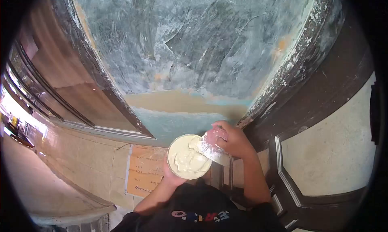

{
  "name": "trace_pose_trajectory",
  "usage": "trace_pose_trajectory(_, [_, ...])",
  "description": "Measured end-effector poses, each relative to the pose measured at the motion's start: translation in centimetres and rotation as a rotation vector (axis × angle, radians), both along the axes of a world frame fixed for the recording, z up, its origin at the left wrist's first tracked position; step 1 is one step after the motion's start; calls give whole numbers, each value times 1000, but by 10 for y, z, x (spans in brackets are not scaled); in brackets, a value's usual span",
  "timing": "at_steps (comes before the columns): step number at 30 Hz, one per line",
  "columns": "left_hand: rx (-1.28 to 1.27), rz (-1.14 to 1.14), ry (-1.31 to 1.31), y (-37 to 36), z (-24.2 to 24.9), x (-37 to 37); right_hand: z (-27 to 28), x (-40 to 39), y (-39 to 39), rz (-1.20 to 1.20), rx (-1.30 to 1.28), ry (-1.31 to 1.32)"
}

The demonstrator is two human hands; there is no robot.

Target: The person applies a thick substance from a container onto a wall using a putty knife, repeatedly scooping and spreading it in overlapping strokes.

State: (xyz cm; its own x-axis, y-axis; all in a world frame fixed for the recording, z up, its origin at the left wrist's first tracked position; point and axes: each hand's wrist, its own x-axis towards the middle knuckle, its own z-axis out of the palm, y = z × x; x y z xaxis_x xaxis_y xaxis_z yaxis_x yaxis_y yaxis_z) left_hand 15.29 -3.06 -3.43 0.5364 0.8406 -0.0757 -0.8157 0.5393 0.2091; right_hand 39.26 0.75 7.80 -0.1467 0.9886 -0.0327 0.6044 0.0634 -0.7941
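Note:
My left hand [173, 175] is wrapped around the side of a round tub of creamy off-white putty [186, 161], held in front of my chest. In my right hand [233, 140] is a putty knife [213, 145], its pinkish, paint-smeared grip pinched between thumb and fingers. The knife's edge overlaps the tub's right rim and touches the putty, which has swirled ridges on top. Just beyond both hands rises a wall [194, 42] coated with patchy grey and white filler, with a tan band and pale green paint below.
Dark wooden frames spotted with white border the wall, including a brown panelled door [291, 171] at right. A glazed window [76, 70] stands at left. Below, an orange printed cardboard sheet [141, 171] lies on the tiled floor [87, 155]. A pale rounded surface [48, 187] is at lower left.

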Motion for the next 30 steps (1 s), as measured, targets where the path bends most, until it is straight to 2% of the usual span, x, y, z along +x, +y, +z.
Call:
trace_pose_trajectory(4, [-17,41,150,-3,-3,4,-12,6,2,14,63,-31])
trace_pose_trajectory(6, [-11,38,80,-4,-5,2,-13,4,3,36,90,-15])
trace_pose_trajectory(9, [117,105,323,-11,9,-1,-12,0,6,43,86,-45])
trace_pose_trajectory(10, [119,110,323,-12,4,-4,-12,-2,6,45,95,-38])
trace_pose_trajectory(12, [-36,65,64,-10,-9,-11,-10,-8,4,47,111,-28])
trace_pose_trajectory(18, [-28,52,71,10,-5,-38,7,-30,-14,-2,324,-30])
trace_pose_trajectory(20, [-61,30,66,20,7,-45,10,-33,-19,56,347,-179])
trace_pose_trajectory(21, [1,86,156,19,15,-46,13,-37,-21,47,390,-193])
trace_pose_trajectory(24, [-23,113,166,30,-4,-59,4,-44,-22,18,425,-238])
trace_pose_trajectory(25, [8,54,68,30,8,-62,5,-46,-22,1,441,-241])
trace_pose_trajectory(28, [90,42,21,42,19,-69,7,-52,-22,-25,459,-278])
trace_pose_trajectory(30, [21,15,112,55,23,-74,5,-55,-19,-46,507,-291])
